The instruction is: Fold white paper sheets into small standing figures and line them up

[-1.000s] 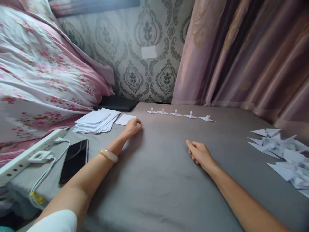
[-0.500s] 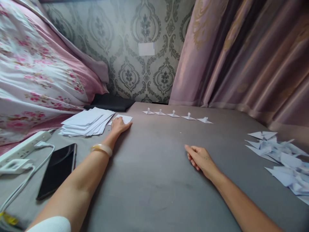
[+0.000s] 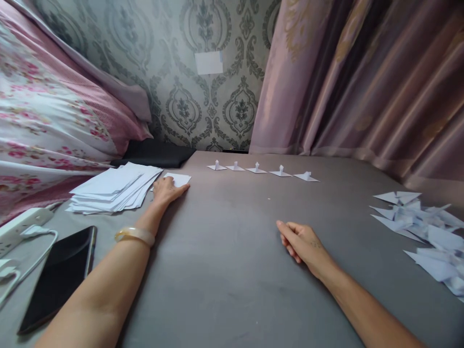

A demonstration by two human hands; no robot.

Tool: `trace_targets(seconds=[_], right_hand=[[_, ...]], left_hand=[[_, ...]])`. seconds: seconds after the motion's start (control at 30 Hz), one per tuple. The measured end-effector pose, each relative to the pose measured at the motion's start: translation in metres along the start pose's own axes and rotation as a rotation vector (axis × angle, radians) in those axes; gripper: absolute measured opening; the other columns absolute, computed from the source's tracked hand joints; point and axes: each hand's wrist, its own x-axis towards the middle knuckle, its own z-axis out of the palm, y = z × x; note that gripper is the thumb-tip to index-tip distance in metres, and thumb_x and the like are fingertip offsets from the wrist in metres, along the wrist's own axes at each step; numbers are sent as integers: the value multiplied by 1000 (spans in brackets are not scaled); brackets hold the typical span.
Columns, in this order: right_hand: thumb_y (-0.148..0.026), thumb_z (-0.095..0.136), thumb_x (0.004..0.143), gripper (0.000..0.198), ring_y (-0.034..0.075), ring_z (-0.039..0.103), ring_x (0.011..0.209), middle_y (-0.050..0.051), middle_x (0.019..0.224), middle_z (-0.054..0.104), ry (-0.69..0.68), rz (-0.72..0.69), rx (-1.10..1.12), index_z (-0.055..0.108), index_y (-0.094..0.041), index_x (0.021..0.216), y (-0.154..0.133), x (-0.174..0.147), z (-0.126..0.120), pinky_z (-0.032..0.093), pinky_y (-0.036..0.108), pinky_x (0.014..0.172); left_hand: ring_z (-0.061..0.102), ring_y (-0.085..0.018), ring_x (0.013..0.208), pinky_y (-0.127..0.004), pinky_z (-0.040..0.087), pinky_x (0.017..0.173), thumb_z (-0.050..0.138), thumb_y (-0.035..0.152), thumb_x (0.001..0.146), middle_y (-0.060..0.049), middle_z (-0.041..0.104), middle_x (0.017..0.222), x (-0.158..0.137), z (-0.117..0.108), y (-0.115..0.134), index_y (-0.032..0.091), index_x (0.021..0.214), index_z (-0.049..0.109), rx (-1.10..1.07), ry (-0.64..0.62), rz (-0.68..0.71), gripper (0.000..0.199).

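Observation:
My left hand (image 3: 166,189) lies on a small white sheet of paper (image 3: 181,180) beside a paper pile. Its thumb stretches out along the sheet's right side, apart from the bent fingers, which are partly hidden. A loose stack of white paper sheets (image 3: 108,186) sits just left of it. My right hand (image 3: 299,240) rests over the grey surface, fingers curled in and thumb pressed on the index finger, with nothing visible in it. Beyond the hands stands a row of several small folded paper figures (image 3: 256,168) with pointed wings.
A heap of folded white paper pieces (image 3: 431,232) lies at the right. On the left are a dark phone (image 3: 60,275), a power strip (image 3: 21,224) with white cables, and floral fabric (image 3: 54,111). A black flat item (image 3: 155,153) and pink curtains (image 3: 308,96) border the back.
The view has shifted slightly, so the phone, paper stack and left arm appear farther left. Both hands keep the same pose, the left one still on the small sheet.

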Motion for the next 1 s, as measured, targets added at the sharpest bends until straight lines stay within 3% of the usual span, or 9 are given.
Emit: trace_targets(seconds=[0.2,0.3,0.4,0.57,0.7,0.87,1.0], right_hand=[[-49,44,91,44,5,31,31,-7,38,39,4,9,4,43,-21,58,0,-1,0,23,19,36],[-48,43,91,43,5,31,31,-7,38,39,0,17,10,43,-21,58,0,-2,0,23,18,35],[-48,44,91,43,5,31,31,-7,38,38,-4,17,22,43,-21,59,0,-3,0,23,18,35],[-47,45,90,41,5,32,33,-7,40,38,-10,-11,37,43,-21,59,-2,-5,-1,23,18,35],[-48,46,89,41,5,32,33,-7,41,39,-6,-14,54,43,-21,59,-1,-4,0,23,18,35],[-48,45,90,41,5,31,32,-7,40,38,-7,-7,49,43,-21,59,2,-2,0,24,19,35],[-49,44,90,42,5,31,31,-7,39,39,10,9,26,43,-21,58,1,-2,-2,22,19,35]], left_hand=[[54,-37,116,-41,42,96,44,59,83,-20,61,123,-2,-2,1,10,116,62,65,8,73,62],[55,-37,114,-41,43,95,42,66,80,-20,62,120,-1,-2,0,10,110,64,105,-4,110,68],[54,-37,117,-40,43,96,42,71,76,-21,61,123,4,1,-4,10,118,60,106,-19,126,76],[56,-36,115,-40,44,94,39,70,79,-20,62,122,8,1,-8,11,120,58,147,-86,133,74],[56,-35,113,-40,46,92,37,64,83,-17,65,116,1,-1,-4,15,109,64,195,-68,190,62],[61,-35,103,-40,50,79,36,56,86,-17,66,111,-16,-10,5,18,95,69,180,3,261,51],[64,-33,97,-37,49,75,35,46,90,-16,70,99,-27,-20,10,16,98,69,133,46,206,46]])
